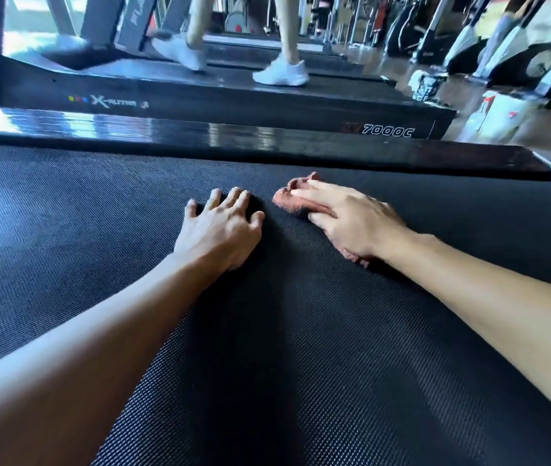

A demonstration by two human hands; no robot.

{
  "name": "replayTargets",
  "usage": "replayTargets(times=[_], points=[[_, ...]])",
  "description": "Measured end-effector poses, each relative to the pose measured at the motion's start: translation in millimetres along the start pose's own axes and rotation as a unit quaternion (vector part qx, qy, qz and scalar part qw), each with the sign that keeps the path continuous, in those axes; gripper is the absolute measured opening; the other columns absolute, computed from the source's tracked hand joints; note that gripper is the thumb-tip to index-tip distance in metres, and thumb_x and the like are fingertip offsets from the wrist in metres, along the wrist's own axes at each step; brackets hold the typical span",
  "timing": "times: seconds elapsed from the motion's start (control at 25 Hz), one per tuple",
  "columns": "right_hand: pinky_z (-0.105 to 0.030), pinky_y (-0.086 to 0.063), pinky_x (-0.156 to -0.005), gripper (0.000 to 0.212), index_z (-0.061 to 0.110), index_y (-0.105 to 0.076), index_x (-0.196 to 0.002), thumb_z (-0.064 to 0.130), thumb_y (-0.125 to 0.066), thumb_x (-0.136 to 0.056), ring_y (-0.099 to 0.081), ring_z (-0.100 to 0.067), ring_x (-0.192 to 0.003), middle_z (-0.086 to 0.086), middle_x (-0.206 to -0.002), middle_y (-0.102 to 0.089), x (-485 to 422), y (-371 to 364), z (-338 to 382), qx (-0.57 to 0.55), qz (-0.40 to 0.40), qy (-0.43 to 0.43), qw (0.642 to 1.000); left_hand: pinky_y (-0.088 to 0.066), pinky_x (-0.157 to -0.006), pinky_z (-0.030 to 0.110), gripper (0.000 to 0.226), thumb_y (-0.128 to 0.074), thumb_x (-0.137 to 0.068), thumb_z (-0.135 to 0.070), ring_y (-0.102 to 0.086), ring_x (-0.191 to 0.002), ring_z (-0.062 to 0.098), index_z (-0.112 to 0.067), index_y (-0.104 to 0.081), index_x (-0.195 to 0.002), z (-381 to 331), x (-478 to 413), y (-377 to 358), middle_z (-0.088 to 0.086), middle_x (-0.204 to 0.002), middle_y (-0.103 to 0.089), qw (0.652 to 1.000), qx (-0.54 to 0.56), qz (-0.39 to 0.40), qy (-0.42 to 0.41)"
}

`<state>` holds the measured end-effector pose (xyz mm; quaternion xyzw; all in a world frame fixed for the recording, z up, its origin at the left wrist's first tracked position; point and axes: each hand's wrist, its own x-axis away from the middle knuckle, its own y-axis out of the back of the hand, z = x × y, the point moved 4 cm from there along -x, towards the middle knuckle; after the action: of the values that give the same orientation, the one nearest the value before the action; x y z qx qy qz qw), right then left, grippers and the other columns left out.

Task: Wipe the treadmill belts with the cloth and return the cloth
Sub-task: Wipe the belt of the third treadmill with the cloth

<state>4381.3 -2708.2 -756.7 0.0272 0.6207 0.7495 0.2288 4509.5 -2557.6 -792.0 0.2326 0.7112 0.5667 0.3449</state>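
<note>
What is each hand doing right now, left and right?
Left hand: open, fingers spread, resting on the treadmill belt, holding nothing.
Right hand: open, straight fingers pressing the cloth onto the belt.

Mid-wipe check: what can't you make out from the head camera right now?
- Cloth: mostly covered by the right hand, so its size and folds are unclear.
- Belt: cut off by the left, right and bottom edges, and the wiped portion is indiscernible.
- Person on the next treadmill: cropped above the legs and blurred.

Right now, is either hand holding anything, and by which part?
Nothing is gripped. The right hand presses flat on the reddish cloth, covering most of it; the left hand rests bare on the belt.
</note>
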Motion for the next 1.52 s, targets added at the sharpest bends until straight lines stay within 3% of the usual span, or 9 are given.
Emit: replayTargets(times=[0.28,0.48,0.64,0.68,0.84,1.0,1.16,1.36,1.52], points=[[-0.044,-0.03,-0.107,0.056,0.026,-0.042,-0.139,0.016,-0.055,-0.085,-0.032,-0.03,-0.136,-0.004,-0.15,-0.033,-43.9,-3.8,-36.2,0.057,-0.017,-0.304,0.951,-0.018,-0.112,0.051,0.05,-0.018,-0.096,-0.05,-0.024,-0.139,0.013,-0.027,-0.038,-0.136,-3.0,4.0,2.9,-0.011,-0.149,-0.034,1.0,-0.011,-0.012,-0.007],[-0.042,-0.032,-0.108,0.044,0.045,-0.044,-0.136,0.033,-0.046,-0.094,-0.038,-0.026,-0.136,0.009,-0.152,-0.037,-57.7,-17.6,-9.3,0.021,0.007,-0.093,0.995,-0.01,-0.116,0.049,0.057,-0.021,-0.098,-0.052,-0.015,-0.145,0.011,-0.027,-0.028,-0.148,0.4,-1.1,1.1,-0.013,-0.158,-0.022,1.0,0.01,-0.007,0.0],[-0.048,-0.035,-0.103,0.053,0.025,-0.047,-0.133,0.011,-0.053,-0.082,-0.039,-0.035,-0.131,-0.007,-0.142,-0.041,-56.4,-1.2,-52.5,0.067,-0.013,-0.329,0.942,-0.011,-0.115,0.05,0.059,-0.019,-0.096,-0.054,-0.016,-0.145,0.011,-0.028,-0.028,-0.149,3.4,-4.3,-4.5,-0.014,-0.158,-0.022,1.0,0.005,-0.002,0.0],[-0.048,-0.033,-0.103,0.055,0.024,-0.046,-0.136,0.012,-0.052,-0.082,-0.038,-0.034,-0.131,-0.007,-0.144,-0.04,-59.6,-2.9,-46.9,0.073,-0.007,-0.32,0.945,-0.013,-0.114,0.051,0.059,-0.018,-0.096,-0.054,-0.019,-0.143,0.012,-0.028,-0.031,-0.147,4.4,-4.0,-5.8,-0.014,-0.157,-0.024,1.0,0.0,-0.005,-0.002],[-0.037,-0.038,-0.108,0.048,0.045,-0.043,-0.139,0.036,-0.051,-0.093,-0.059,-0.012,-0.107,0.004,-0.145,-0.049,-51.9,-10.9,-34.4,-0.023,0.03,-0.046,0.998,-0.016,-0.112,0.051,0.055,-0.019,-0.096,-0.053,-0.024,-0.141,0.013,-0.027,-0.035,-0.142,1.6,-2.5,0.3,-0.012,-0.154,-0.03,1.0,-0.009,-0.011,-0.005],[-0.042,-0.033,-0.107,0.043,0.033,-0.047,-0.134,0.025,-0.046,-0.092,-0.043,-0.029,-0.129,-0.001,-0.145,-0.043,-56.0,-9.8,-22.2,0.074,-0.031,-0.212,0.974,-0.01,-0.115,0.048,0.054,-0.025,-0.099,-0.05,-0.017,-0.144,0.011,-0.026,-0.03,-0.148,-2.9,2.0,5.7,-0.011,-0.158,-0.022,1.0,0.005,-0.001,0.004],[-0.038,-0.022,-0.115,0.048,0.044,-0.036,-0.145,0.046,-0.041,-0.098,-0.029,-0.02,-0.143,0.01,-0.159,-0.026,-28.1,-11.1,15.1,0.034,0.018,0.007,0.999,-0.013,-0.117,0.048,0.048,-0.026,-0.1,-0.043,-0.023,-0.143,0.013,-0.026,-0.037,-0.144,3.4,-0.1,4.8,-0.011,-0.155,-0.03,1.0,0.019,-0.013,0.008],[-0.044,-0.03,-0.108,0.04,0.031,-0.046,-0.137,0.04,-0.037,-0.099,-0.035,-0.029,-0.136,0.001,-0.15,-0.038,-38.8,-12.2,-2.4,0.051,-0.029,-0.167,0.984,-0.016,-0.116,0.051,0.059,-0.015,-0.092,-0.048,-0.025,-0.143,0.017,-0.023,-0.038,-0.14,9.2,-4.6,-5.6,-0.005,-0.153,-0.034,1.0,0.004,0.019,0.011],[-0.038,-0.025,-0.112,0.042,0.042,-0.043,-0.141,0.048,-0.035,-0.1,-0.03,-0.019,-0.141,0.011,-0.156,-0.031,7.2,-13.4,43.6,0.023,-0.033,-0.027,0.999,-0.009,-0.118,0.052,0.047,-0.028,-0.099,-0.037,-0.019,-0.146,0.019,-0.023,-0.04,-0.141,17.5,2.5,6.0,-0.003,-0.157,-0.028,0.997,0.027,-0.01,0.068]])
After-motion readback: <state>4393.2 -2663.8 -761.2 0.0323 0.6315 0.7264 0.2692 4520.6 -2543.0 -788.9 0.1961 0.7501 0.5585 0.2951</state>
